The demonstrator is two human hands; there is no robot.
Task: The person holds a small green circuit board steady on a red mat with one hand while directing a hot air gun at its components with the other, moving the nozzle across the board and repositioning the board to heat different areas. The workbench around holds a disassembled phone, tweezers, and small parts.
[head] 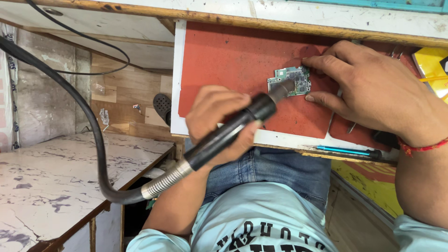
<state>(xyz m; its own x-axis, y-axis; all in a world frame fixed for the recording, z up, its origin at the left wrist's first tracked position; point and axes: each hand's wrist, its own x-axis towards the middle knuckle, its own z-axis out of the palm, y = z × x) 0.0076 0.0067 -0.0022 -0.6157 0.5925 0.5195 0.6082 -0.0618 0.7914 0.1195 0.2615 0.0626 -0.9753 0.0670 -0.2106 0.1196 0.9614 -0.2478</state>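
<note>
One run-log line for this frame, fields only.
left hand: grips black hot-air wand, nozzle over small green circuit board | right hand: fingertips pin board | surface: red mat

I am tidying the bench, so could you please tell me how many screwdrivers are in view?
1: a blue-handled screwdriver lies along the near edge of the workboard, below the right hand. Others may be hidden under that hand.

Single head-worn view, looking steeply down — close over lap and workbench (219, 56)
</note>
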